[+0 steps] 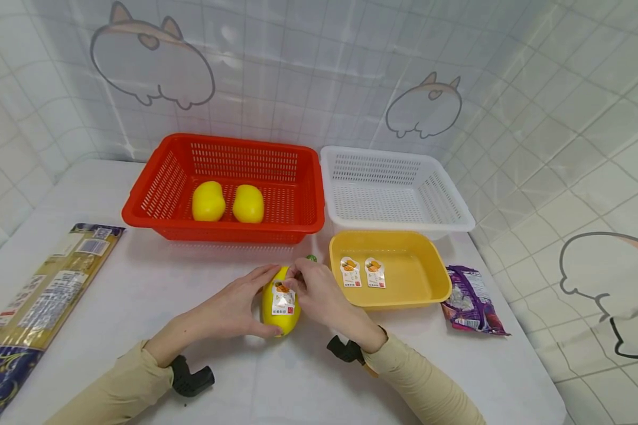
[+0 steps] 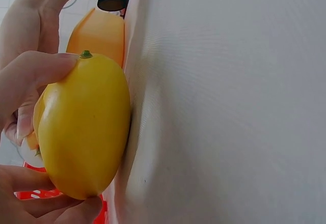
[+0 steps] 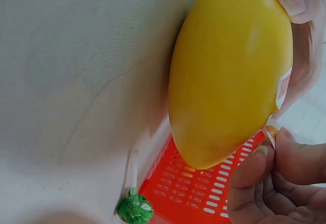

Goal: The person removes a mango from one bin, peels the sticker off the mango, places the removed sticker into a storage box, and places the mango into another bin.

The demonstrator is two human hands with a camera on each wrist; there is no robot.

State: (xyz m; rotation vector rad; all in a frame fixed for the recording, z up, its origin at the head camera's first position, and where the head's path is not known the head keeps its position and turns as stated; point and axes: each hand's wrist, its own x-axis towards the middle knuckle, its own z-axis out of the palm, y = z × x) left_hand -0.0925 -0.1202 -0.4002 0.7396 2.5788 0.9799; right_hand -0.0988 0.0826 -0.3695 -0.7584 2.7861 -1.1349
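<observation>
A yellow mango-shaped fruit (image 1: 280, 302) (image 2: 84, 127) (image 3: 230, 71) lies on the white table (image 1: 191, 277) in front of me, with a white sticker (image 1: 283, 298) on its top. My left hand (image 1: 239, 307) grips the fruit from the left, thumb at its near end and fingers over its far end. My right hand (image 1: 311, 289) pinches the top edge of the sticker on the fruit. Two more yellow fruits (image 1: 208, 201) (image 1: 247, 203) lie in the red basket (image 1: 154, 203) behind. Two stickers (image 1: 351, 271) (image 1: 374, 273) lie in the yellow tray (image 1: 430, 277).
An empty white basket (image 1: 457, 221) stands at the back right. A long yellow-blue packet (image 1: 37, 301) lies at the left, a purple packet (image 1: 473, 304) to the right of the tray. A small green thing (image 1: 311, 258) (image 3: 134, 208) sits by the tray's corner.
</observation>
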